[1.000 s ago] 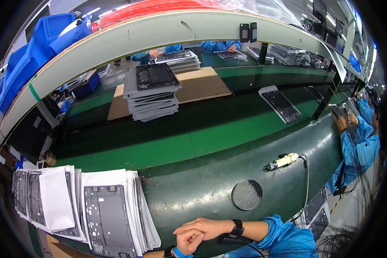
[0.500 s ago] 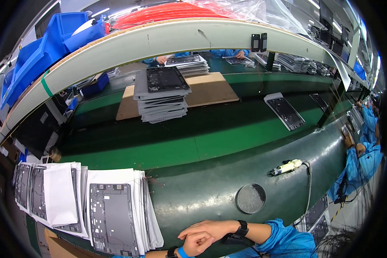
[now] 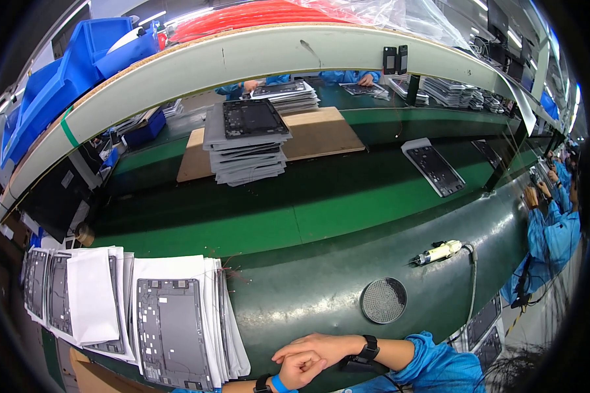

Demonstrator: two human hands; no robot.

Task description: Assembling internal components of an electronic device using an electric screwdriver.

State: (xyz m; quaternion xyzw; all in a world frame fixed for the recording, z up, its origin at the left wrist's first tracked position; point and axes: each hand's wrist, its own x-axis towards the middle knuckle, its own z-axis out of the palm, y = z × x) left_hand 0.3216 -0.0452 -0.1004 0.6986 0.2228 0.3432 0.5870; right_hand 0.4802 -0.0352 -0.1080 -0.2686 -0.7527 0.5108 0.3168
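My two hands rest against each other at the table's near edge, and neither holds anything that I can see. My right hand (image 3: 322, 347), with a black band at the wrist, lies flat with its fingers stretched to the left. Just below it, my left hand (image 3: 299, 371), with a blue band and a black band, has its fingers loosely curled in. To its left a dark grey tablet housing (image 3: 172, 327) lies on a stack of white sheets (image 3: 226, 327). A round mesh-topped dish (image 3: 383, 300) and a yellow electric screwdriver (image 3: 437, 253) lie beyond my right hand.
More dark housings (image 3: 59, 295) stand in stacks at the left. A green conveyor belt (image 3: 255, 229) crosses ahead, with a stack of grey sleeves (image 3: 248, 157) on a wooden board (image 3: 328, 136). A shelf edge (image 3: 262, 59) spans above. Blue-sleeved people (image 3: 544, 242) work nearby.
My hands have stayed in place. At the right, a co-worker's hands have shifted a little. The view has moved very slightly.
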